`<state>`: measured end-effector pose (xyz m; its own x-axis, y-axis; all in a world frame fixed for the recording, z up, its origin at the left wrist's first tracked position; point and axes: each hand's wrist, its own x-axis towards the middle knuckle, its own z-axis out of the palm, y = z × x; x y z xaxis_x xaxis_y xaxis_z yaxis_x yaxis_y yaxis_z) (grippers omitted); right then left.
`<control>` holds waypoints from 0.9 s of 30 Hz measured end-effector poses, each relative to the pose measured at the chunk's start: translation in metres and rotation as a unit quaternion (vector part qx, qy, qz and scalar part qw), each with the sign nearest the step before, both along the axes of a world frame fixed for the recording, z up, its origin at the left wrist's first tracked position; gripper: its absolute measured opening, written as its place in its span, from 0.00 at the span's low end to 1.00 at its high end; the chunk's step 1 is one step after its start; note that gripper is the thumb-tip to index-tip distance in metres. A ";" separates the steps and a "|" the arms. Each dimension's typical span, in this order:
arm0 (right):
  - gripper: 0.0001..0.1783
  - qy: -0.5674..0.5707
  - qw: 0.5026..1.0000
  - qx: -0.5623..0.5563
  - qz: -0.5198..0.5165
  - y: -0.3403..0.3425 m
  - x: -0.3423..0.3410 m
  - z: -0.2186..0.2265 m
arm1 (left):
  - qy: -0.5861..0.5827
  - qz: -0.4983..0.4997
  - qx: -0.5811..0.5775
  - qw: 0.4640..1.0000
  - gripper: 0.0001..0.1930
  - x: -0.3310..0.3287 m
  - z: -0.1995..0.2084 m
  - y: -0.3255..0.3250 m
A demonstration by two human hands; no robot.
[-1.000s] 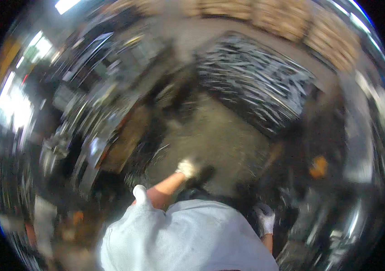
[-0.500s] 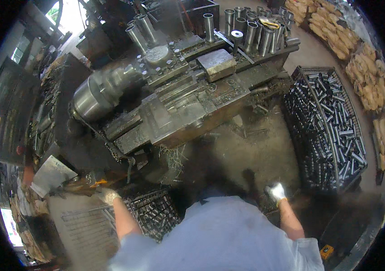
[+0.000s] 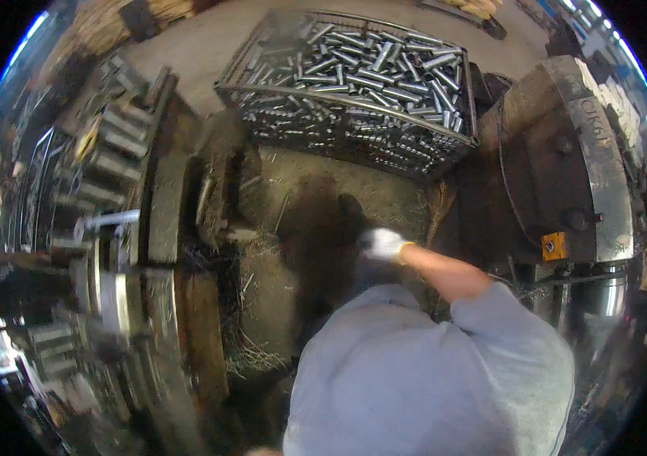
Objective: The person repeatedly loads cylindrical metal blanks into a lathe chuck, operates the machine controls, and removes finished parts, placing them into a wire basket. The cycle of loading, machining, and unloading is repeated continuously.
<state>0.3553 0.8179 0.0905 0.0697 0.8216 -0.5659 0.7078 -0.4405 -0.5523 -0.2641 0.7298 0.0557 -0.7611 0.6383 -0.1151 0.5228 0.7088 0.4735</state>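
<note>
Right hand [image 3: 382,243], gloved white, reaching out over the swarf-strewn floor [image 3: 278,281] below the near edge of the wire basket [image 3: 354,99] of steel tubes [image 3: 369,64]. Finger spread blurred: cannot tell, nothing seen held. Left hand out of view.

Right hand [image 3: 382,243] in white knit cloth glove, matt. Grey cloth sleeve [image 3: 490,304], soft, matt. Wire basket [image 3: 354,99] of thin dark metal mesh, packed w/ bright steel tubes [image 3: 369,64], smooth, glossy. Big machine housing [image 3: 566,159] was heavy cast metal, dull, grimy, rough at edges; small yellow tag [image 3: 553,246], prob. painted. Floor [image 3: 293,220] rough, matt, dusty, strewn w/ stringy metal swarf. Machine bed [image 3: 156,228] at left blurred, dark oily metal.
</note>
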 end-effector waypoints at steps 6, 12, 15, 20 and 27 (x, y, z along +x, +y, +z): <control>0.23 -0.175 0.912 0.264 -0.259 0.056 0.313 -0.019 | -0.143 -0.250 -0.205 0.935 0.18 0.287 -0.004 0.197; 0.19 -0.326 0.892 -0.051 -0.309 0.108 0.598 -0.111 | -0.103 -0.661 -0.015 0.743 0.15 0.615 0.005 0.377; 0.20 -0.249 0.943 -0.202 -0.086 0.138 0.621 -0.159 | -0.121 -0.744 0.006 0.657 0.14 0.731 0.002 0.423; 0.22 -0.222 0.916 -0.330 0.052 0.164 0.572 -0.220 | -0.172 -0.774 -0.013 0.610 0.17 0.851 -0.009 0.444; 0.19 -0.174 0.885 -0.379 0.207 0.188 0.579 -0.184 | -0.202 -0.817 -0.061 0.538 0.24 0.927 -0.033 0.461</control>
<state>0.9339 1.0064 -0.0938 0.1299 0.2120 -0.9686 0.9646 -0.2531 0.0740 0.6630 1.1910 0.0225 0.9051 0.3866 -0.1771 0.3673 -0.5009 0.7837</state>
